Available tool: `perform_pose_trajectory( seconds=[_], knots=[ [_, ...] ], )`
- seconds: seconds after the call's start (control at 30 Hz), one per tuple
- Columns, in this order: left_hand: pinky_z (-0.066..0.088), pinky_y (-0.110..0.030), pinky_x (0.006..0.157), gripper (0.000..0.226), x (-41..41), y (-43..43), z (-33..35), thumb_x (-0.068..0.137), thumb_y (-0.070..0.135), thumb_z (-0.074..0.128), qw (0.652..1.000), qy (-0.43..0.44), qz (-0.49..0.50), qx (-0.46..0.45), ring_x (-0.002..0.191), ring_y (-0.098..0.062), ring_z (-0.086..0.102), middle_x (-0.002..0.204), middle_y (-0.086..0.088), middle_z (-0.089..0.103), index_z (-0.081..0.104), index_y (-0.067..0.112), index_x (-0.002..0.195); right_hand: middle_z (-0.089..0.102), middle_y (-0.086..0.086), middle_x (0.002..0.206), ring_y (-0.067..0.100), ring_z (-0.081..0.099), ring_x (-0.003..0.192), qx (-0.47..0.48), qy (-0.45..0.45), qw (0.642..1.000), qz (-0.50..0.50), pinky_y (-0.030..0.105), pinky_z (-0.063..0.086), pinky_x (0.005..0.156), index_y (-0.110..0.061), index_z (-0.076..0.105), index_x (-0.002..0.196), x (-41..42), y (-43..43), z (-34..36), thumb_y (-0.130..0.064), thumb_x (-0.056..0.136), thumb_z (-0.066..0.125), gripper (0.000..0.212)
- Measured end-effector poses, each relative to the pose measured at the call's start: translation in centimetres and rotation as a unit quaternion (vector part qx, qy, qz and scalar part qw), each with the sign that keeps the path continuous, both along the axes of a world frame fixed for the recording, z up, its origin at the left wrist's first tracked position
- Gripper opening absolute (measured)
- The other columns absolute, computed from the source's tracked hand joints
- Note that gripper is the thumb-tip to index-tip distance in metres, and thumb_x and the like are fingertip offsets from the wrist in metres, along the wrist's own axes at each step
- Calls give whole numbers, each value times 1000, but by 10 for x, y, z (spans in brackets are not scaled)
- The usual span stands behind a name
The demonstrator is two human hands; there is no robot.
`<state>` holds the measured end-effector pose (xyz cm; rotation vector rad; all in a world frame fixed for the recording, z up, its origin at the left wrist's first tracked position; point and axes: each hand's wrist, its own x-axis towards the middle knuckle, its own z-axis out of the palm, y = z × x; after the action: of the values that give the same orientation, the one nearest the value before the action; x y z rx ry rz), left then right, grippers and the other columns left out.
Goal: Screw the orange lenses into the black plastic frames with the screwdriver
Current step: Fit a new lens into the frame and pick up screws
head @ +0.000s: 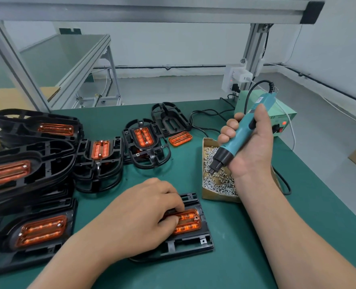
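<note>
A black plastic frame (190, 243) lies on the green table in front of me with an orange lens (188, 223) seated in it. My left hand (143, 213) covers the left part of the frame, its fingertips pressing on the lens. My right hand (250, 147) grips a teal electric screwdriver (235, 138), tilted with its black tip down over a cardboard box of small silver screws (218, 184). A loose orange lens (180, 138) lies beside an empty black frame (170, 118) at the back.
Several black frames with orange lenses fitted are stacked at the left (27, 170) and middle (143, 142). A green power unit (281, 117) with a lit red switch stands at the back right, with its black cable looping over the table. An aluminium post (254, 57) rises behind.
</note>
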<state>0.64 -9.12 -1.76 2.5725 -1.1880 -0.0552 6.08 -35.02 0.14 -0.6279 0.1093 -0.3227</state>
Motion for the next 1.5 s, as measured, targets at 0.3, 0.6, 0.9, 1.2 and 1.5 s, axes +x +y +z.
perform_pose_trajectory(
  seconds=[0.3,0.6,0.9,1.2,1.5],
  knots=[
    [49,-29,99,21,15,-17,12,103,49,54,995,17,29,-93,113,3,55,111,26,64,69,41,116,48,0,75,12,46,57,54,-5,998,-13,24,44,49,-13,58,90,1,-3,1,-56,99,62,45],
    [48,-39,93,12,58,-70,24,102,29,67,994,1,-17,-111,102,-12,54,101,13,70,76,27,110,47,-1,75,11,47,55,82,-21,996,-15,23,45,48,-12,57,92,-3,-3,2,-60,100,58,48],
    [50,-41,92,20,68,-108,6,97,41,73,997,54,-62,7,110,-21,56,104,-3,64,81,28,109,46,-1,73,11,46,54,76,-28,997,-3,22,45,47,-12,57,91,-1,-4,2,-61,100,56,50],
    [55,-41,89,24,68,-107,11,91,42,80,994,90,-38,45,106,-25,62,112,-3,63,81,31,112,45,-2,74,10,46,55,76,-31,997,1,21,44,48,-13,56,92,-2,-5,3,-62,100,55,50],
    [60,-42,78,8,64,-108,13,90,30,77,993,98,-22,56,85,-20,66,89,2,71,78,24,95,46,-1,75,11,47,56,81,-31,996,-4,22,46,48,-13,57,92,-2,-5,3,-61,99,56,49]
  ],
)
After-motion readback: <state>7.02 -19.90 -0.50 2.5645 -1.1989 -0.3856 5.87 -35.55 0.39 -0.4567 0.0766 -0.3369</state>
